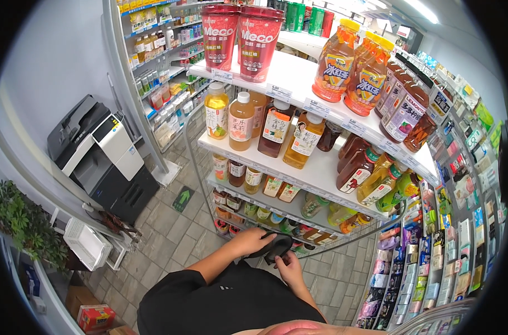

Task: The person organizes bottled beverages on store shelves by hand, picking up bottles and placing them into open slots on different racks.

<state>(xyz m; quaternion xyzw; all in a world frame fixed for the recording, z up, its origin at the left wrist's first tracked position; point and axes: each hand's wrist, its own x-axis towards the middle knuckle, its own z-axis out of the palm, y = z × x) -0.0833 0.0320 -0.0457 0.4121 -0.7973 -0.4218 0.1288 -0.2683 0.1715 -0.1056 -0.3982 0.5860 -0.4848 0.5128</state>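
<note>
My left hand [246,241] grips a dark, curved black object [279,245], its thumb lying over the near edge. The fingertips of my right hand [290,268] pinch the lower end of the same object. What it is exactly, I cannot tell; it looks smooth and partly hollow. Both hands are in front of my black shirt [233,297]. Just beyond them stands a white tiered display shelf [254,161] of bottled drinks. On its top tier are two red lidded cups [257,46] and iced tea bottles with yellow caps [334,63].
A curved metal rail [354,235] rings the shelf. At left are an office copier [107,155], a white plastic basket [86,243], a leafy plant [25,222] and a red carton [95,319]. Packed goods shelves [430,247] line the right. Grey tiles [187,228] cover the floor.
</note>
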